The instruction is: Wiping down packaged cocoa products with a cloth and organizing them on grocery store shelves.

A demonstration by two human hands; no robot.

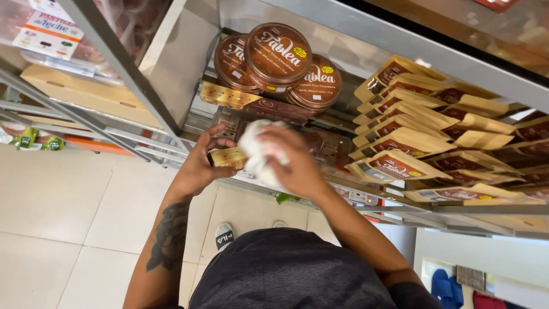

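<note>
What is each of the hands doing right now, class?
Left hand: closed on a gold box at the shelf edge.
Right hand: closed on a white cloth, pressed to the box.

Cloth (258,150): we see soft, white, crumpled fabric, matt.
Round tins (278,56): we read glossy brown lids.
Shelf frame (400,43): smooth brushed metal, we'd say.
Flat packs (400,140): we see matt tan card.
Floor (63,212): we note pale tiles, slight sheen.

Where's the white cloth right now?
In the head view, the white cloth is bunched under the right hand at the shelf's front edge, just below the round brown tins, beside the left hand.
</note>
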